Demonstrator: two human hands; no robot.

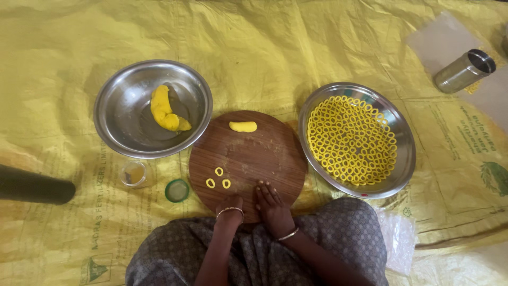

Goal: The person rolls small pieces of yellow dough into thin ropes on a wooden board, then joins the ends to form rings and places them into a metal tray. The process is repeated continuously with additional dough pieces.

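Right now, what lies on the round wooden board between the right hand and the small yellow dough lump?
Head view: only bare round wooden board between right hand and small yellow dough lump.

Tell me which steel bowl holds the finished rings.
The steel bowl on the right, beside the wooden board: it is packed with yellow rings. The left bowl holds only a dough lump.

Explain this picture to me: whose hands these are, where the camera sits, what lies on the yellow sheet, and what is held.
One camera, worn on a person's head, looks down at their own two bare hands. The left hand and right hand rest at the near edge of a round wooden board; neither clearly holds anything. On the board lie three small dough rings and a dough piece. A steel bowl holds a yellow dough lump; a steel plate holds many rings. A steel tumbler lies top right.
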